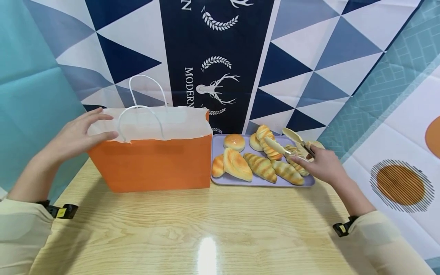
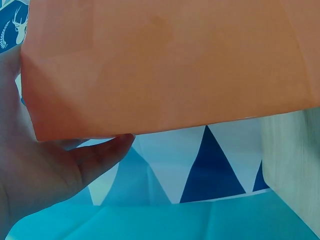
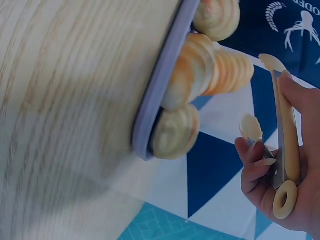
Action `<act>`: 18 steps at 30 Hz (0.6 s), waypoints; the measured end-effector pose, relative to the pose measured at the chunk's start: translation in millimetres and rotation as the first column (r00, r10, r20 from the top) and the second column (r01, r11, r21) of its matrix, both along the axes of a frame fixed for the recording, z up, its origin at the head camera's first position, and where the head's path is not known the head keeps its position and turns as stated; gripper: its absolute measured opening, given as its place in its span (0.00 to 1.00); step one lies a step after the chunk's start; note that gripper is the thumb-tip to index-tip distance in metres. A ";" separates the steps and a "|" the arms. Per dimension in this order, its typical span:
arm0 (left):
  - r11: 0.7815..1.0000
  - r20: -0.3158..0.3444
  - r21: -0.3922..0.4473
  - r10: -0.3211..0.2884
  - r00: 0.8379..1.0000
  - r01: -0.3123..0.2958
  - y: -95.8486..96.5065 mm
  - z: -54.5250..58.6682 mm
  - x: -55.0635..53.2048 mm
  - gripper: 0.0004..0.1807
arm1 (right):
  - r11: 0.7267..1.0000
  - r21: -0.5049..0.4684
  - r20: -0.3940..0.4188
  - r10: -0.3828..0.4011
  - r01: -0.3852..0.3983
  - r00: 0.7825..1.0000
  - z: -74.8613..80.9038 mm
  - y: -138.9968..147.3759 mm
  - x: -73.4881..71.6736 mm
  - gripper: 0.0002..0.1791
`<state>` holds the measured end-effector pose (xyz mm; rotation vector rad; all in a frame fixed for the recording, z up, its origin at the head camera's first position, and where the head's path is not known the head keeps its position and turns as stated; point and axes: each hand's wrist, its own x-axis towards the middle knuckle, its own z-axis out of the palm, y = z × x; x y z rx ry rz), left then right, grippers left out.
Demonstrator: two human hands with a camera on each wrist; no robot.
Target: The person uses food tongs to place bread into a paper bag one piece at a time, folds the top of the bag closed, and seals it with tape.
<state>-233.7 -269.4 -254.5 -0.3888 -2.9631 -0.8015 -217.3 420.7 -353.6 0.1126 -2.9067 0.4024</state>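
An orange paper bag (image 1: 165, 164) with a white inside and white cord handles stands on the table at the left. My left hand (image 1: 77, 133) is spread at the bag's upper left side, thumb by the front rim and fingers over the white lining. In the left wrist view, the thumb (image 2: 107, 155) lies along the bag's edge. My right hand (image 1: 324, 164) grips cream-coloured tongs (image 3: 289, 135), whose tips are parted with nothing between them. The tongs reach over a lilac tray (image 1: 264, 185) of bread, overlapping the striped loaf (image 1: 269, 142) in the head view.
The tray stands right beside the bag and holds several breads, among them a round bun (image 1: 234, 141), a folded pastry (image 1: 237, 164) and a striped roll (image 1: 261, 167). Patterned cloth (image 1: 213, 49) hangs behind. Wooden tabletop (image 1: 154, 229) stretches in front.
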 end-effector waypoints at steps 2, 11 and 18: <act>1.000 -0.002 -0.002 0.005 1.000 -0.006 0.5 -0.6 -0.5 0.41 | 1.000 0.012 0.031 0.004 -0.004 1.000 -3.8 -0.4 -3.0 0.35; 1.000 0.000 0.005 0.015 1.000 -0.015 1.7 -2.7 -1.0 0.42 | 0.999 0.052 0.108 0.005 -0.011 0.994 -20.9 -0.3 -14.0 0.42; 1.000 -0.011 0.003 0.015 1.000 -0.015 1.0 -2.7 -1.6 0.41 | 0.998 0.056 0.103 0.011 -0.017 0.995 -24.5 -4.7 -17.6 0.42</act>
